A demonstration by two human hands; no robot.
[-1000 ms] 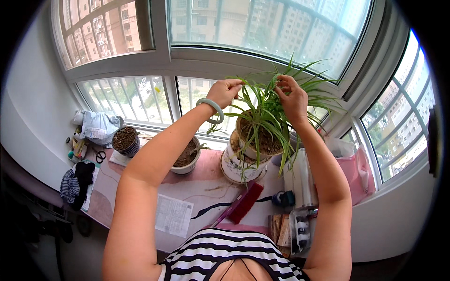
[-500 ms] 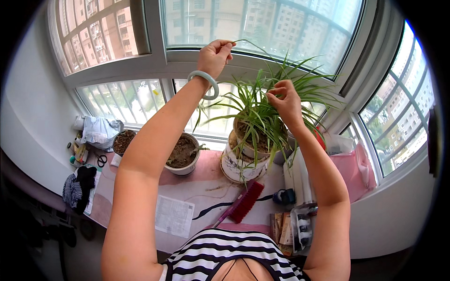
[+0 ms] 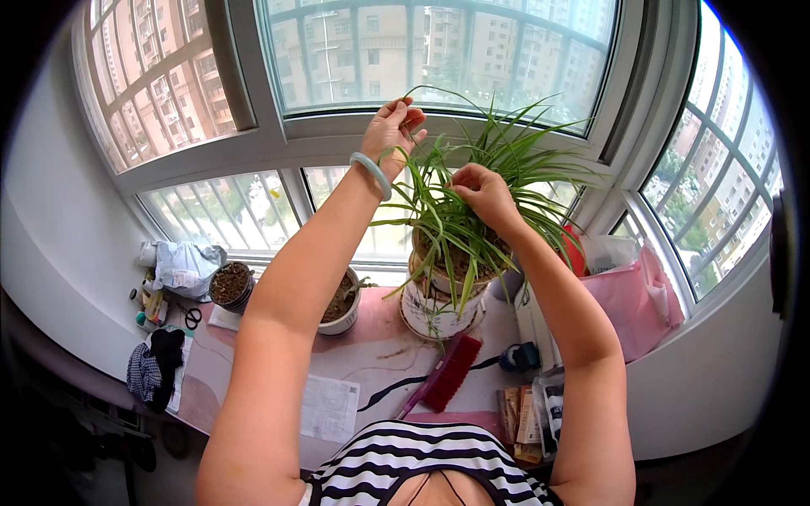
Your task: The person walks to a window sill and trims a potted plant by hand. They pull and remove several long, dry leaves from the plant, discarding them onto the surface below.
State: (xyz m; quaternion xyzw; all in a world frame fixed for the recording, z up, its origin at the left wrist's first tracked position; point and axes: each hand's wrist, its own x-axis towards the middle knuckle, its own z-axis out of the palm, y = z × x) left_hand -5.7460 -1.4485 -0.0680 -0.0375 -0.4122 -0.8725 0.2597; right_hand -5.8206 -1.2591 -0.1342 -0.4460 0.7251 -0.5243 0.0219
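Observation:
A potted spider plant [image 3: 460,244] with long, narrow green leaves stands before the window, its pot raised on a white bucket [image 3: 430,314]. My left hand [image 3: 395,128], a pale bangle on its wrist, is lifted at the plant's left. Its thumb and index finger pinch the end of one long leaf [image 3: 451,91], which arches back to the plant; the other fingers are loose. Over the middle of the foliage, my right hand [image 3: 488,199] is closed in a pinch among the leaves. What lies between its fingertips is hidden.
Two soil-filled pots, a dark one [image 3: 231,285] and a white one [image 3: 342,308], stand left of the plant. A red brush [image 3: 451,374] and a printed sheet [image 3: 329,408] lie nearer me. At the right are a pink bag [image 3: 637,291] and small boxes [image 3: 519,415].
My left hand has come slightly down and right, its other fingers loosening around the pinched leaf. My right hand has shifted left and down over the foliage. The whole view has shifted a little.

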